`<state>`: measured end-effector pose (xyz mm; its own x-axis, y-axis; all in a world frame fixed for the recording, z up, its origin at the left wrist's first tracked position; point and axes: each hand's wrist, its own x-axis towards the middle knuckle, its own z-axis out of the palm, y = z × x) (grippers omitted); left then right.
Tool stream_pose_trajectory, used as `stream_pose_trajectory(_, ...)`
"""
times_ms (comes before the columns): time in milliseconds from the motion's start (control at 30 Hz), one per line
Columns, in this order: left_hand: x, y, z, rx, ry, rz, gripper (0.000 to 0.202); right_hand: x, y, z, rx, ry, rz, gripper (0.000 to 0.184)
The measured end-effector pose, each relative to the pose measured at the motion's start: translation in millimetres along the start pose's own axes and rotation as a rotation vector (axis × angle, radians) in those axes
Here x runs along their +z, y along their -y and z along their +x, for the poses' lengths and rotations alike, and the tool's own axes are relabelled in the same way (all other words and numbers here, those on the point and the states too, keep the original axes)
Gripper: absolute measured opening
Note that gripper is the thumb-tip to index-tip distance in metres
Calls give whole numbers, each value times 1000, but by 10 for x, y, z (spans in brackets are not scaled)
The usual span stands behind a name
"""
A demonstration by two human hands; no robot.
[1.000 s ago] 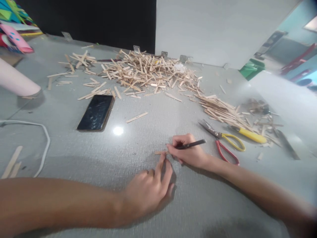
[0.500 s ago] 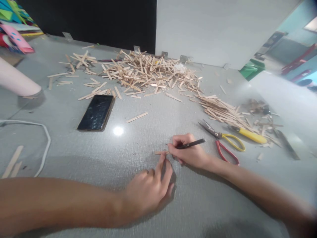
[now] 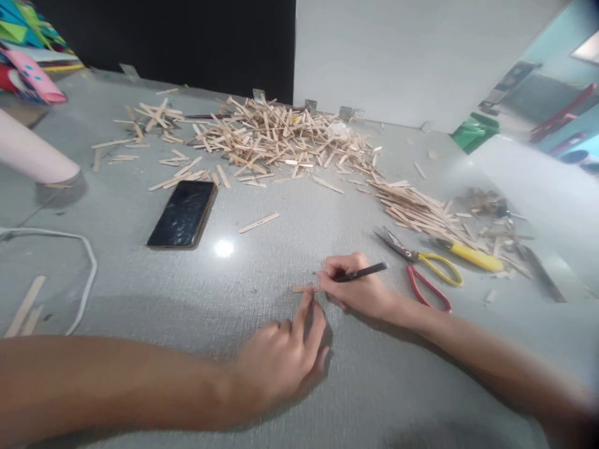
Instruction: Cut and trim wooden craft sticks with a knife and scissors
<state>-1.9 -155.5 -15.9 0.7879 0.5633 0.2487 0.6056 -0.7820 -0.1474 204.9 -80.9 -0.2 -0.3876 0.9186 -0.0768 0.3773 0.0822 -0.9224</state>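
A short wooden stick lies flat on the grey table near the middle. My left hand rests on the table with its fingers curled, and one fingertip presses down on the stick. My right hand is closed round a thin black pen, whose tip touches the stick's right end.
Red and yellow scissors and a yellow-handled cutter lie right of my hand. A large heap of sticks covers the far table, a smaller bundle at right. A black phone and a white cable lie at left.
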Motion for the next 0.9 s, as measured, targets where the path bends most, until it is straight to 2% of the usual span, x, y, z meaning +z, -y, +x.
stream_pose_trajectory(500,-4,5,9,-9,2,23,51,-7,2,5,-28,-24,-48,40)
stream_pose_trajectory(900,-28,5,19,-20,36,8,49,-25,40,9,6,-4,-14,37)
